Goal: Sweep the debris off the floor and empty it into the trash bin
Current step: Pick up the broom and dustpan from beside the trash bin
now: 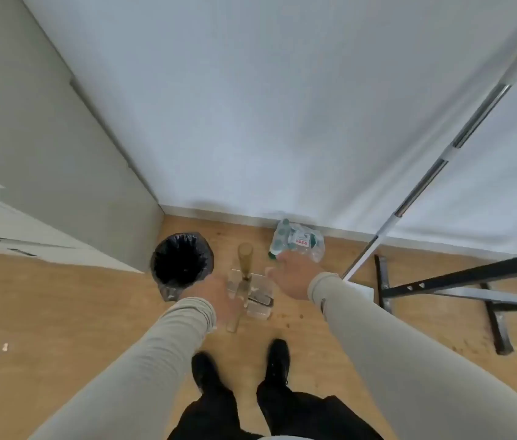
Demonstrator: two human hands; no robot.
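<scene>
Both arms out, my left hand (219, 295) and right hand (292, 274) loose and holding nothing, reaching for the clear dustpan (255, 293) with its upright amber handle, standing beside the black-lined trash bin (181, 262), crumbs of debris (292, 320) scattered nearby.

Looks like a plain office or utility room: bare white wall (282, 106), wood-look floor (60, 296), grey cabinet (44, 138), lined trash bin (181, 262), shrink-wrapped water bottles (297, 241), black metal stand (460, 281).

The pack of water bottles (297, 241) bears a red label, too blurred to read.
</scene>
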